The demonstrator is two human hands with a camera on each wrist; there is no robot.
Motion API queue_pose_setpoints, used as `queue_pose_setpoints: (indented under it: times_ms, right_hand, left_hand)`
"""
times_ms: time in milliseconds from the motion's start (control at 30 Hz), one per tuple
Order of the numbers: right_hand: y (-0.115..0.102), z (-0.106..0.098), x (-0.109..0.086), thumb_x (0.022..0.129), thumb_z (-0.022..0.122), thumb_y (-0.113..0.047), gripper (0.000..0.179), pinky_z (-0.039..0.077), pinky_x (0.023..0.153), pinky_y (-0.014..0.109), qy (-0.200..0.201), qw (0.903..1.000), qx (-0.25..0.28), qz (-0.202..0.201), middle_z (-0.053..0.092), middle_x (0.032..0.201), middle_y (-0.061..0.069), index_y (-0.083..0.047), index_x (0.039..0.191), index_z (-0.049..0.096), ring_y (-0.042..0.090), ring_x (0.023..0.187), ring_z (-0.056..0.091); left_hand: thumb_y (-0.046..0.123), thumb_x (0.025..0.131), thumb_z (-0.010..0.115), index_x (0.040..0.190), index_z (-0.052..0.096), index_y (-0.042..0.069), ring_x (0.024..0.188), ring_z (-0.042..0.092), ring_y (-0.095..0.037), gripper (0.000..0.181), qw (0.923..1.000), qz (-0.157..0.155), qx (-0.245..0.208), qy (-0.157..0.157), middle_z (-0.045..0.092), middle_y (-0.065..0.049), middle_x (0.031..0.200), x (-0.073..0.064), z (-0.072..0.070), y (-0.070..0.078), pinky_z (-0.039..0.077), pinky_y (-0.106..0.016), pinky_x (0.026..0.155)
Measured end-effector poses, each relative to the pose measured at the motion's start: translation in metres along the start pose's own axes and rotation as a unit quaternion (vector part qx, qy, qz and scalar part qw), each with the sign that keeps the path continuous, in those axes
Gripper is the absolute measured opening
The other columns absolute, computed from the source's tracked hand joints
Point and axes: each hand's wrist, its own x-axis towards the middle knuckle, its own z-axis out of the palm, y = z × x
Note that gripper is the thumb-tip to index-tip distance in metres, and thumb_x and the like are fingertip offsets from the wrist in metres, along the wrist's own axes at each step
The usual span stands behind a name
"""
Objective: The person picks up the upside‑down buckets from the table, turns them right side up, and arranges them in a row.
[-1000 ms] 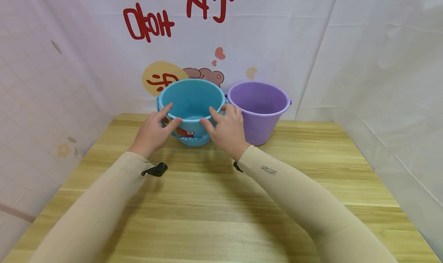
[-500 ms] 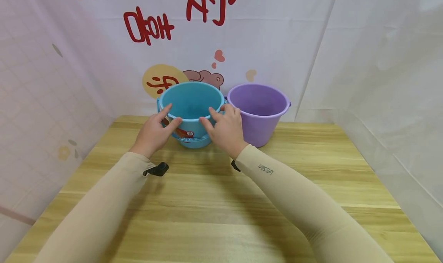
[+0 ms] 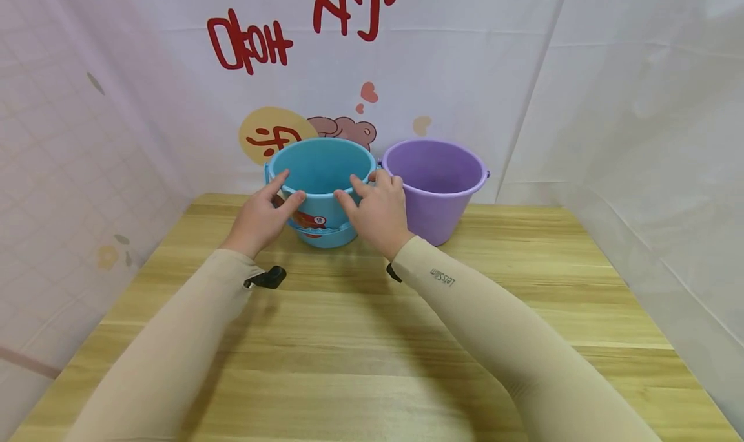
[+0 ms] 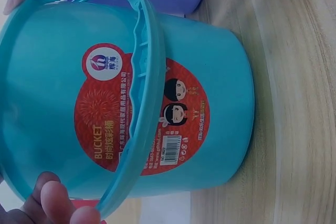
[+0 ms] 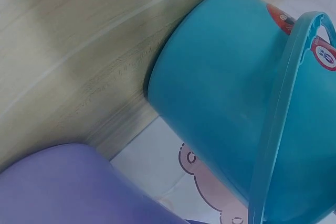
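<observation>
Two beige sleeves extend above a wooden table; the left hand grips the near left rim of a blue bucket, and the right hand grips that rim farther right; the bucket stands on the table, its handle hanging across a red label; a purple bucket stands just beside it, to the right; behind both is a white backdrop with red lettering.
</observation>
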Motion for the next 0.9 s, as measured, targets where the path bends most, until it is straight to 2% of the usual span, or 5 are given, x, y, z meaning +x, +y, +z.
queue_pose_setpoints:
  times_ms: [333,533,733,800,900]
  right_hand:
    - [0.0005,-0.0022,0.0022,0.089,0.041,-0.063,0.061,0.036,0.086,0.039,-0.014,0.9995,0.023,0.017,0.053,0.122,0.014,-0.020,0.131,0.055,0.024,0.110,0.039]
    - [0.0012,-0.0045,0.0040,0.089,0.039,-0.063,0.064,0.040,0.095,0.039,-0.052,0.9968,0.041,0.043,0.054,0.127,0.015,-0.020,0.136,0.049,0.026,0.112,0.046]
    - [0.0010,-0.0052,0.0062,0.089,0.033,-0.066,0.069,0.049,0.087,0.041,-0.105,0.9883,0.078,0.080,0.067,0.102,0.011,-0.023,0.142,0.038,0.026,0.103,0.061]
    - [0.0013,-0.0047,0.0068,0.089,0.033,-0.067,0.069,0.049,0.085,0.040,-0.115,0.9855,0.087,0.089,0.067,0.090,0.009,-0.025,0.144,0.035,0.025,0.099,0.063]
    - [0.0015,-0.0040,0.0073,0.088,0.033,-0.068,0.069,0.049,0.085,0.040,-0.119,0.9837,0.093,0.097,0.065,0.083,0.007,-0.027,0.144,0.033,0.024,0.099,0.062]
  left_hand:
    - [0.077,0.078,0.040,0.145,0.019,0.043,0.084,0.050,-0.024,0.078,0.9996,0.001,-0.027,0.000,0.052,-0.007,0.095,0.0039,0.0015,0.0029,0.045,-0.032,0.060]
    - [0.075,0.078,0.042,0.145,0.022,0.042,0.082,0.050,-0.024,0.077,0.9992,-0.001,-0.040,0.001,0.052,-0.008,0.092,0.0046,0.0028,0.0058,0.045,-0.032,0.059]
    - [0.074,0.080,0.042,0.144,0.023,0.044,0.079,0.049,-0.024,0.074,0.9992,-0.002,-0.040,0.003,0.051,-0.008,0.090,0.0073,0.0049,0.0058,0.044,-0.032,0.058]
    - [0.075,0.079,0.041,0.144,0.023,0.044,0.079,0.049,-0.024,0.074,0.9992,-0.003,-0.040,0.004,0.051,-0.007,0.090,0.0076,0.0053,0.0061,0.044,-0.032,0.057]
    - [0.074,0.080,0.042,0.144,0.023,0.044,0.079,0.049,-0.024,0.073,0.9991,-0.003,-0.041,0.005,0.051,-0.008,0.090,0.0076,0.0056,0.0066,0.044,-0.032,0.057]
